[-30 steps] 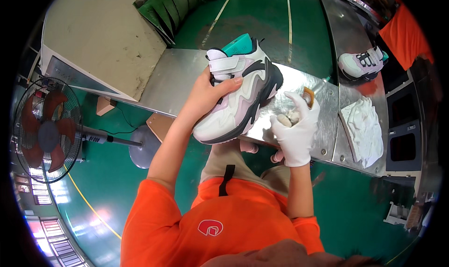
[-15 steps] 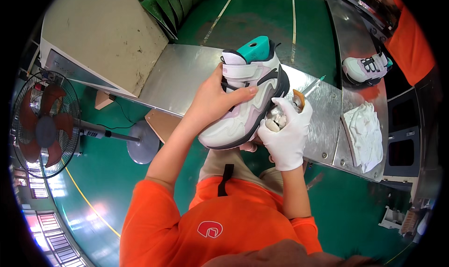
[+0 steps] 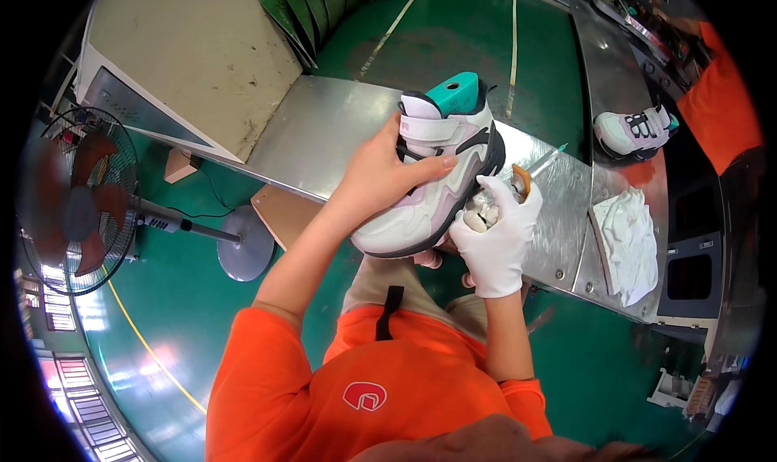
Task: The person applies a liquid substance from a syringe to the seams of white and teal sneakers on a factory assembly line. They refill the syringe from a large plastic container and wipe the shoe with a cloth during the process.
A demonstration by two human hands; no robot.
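My bare left hand is wrapped round the upper of a white and lilac sneaker, thumb across its side. A teal shoe last fills the shoe's opening. The toe points down to the left, and the dark-edged sole faces right. My right hand, in a white glove, is closed beside the sole. Between its curled fingers is something pale and shiny that I cannot make out. An orange-brown curved piece shows beyond the gloved fingertips; whether I hold it is unclear.
A metal bench runs across in front of me. On it are a thin tool with a teal tip, a folded white cloth and another sneaker. A beige machine and standing fan are left; an orange sleeve shows right.
The view has shifted slightly. Both hands keep their places on and beside the sneaker, with only a slight change in the right fingers.
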